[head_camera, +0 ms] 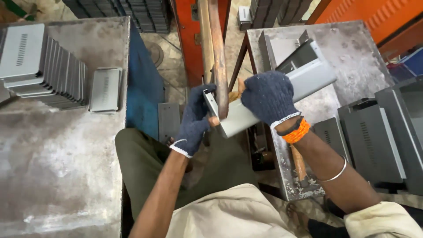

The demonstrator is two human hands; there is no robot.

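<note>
Gripping one grey panel (pixel 269 99), two hands.

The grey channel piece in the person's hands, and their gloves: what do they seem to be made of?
The grey channel piece looks like thin sheet metal with a smooth matt grey coat: crisp folded edges, an even sheen. The gloves on the left hand and right hand look like knitted dark blue yarn, probably cotton, with visible stitches.

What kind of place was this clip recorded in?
Most likely a small sheet-metal workshop. Stacks of identical grey vented metal covers sit on a worn steel table, more lie at the right, and both gloved hands, left hand and right hand, grip a bent metal panel.
</note>
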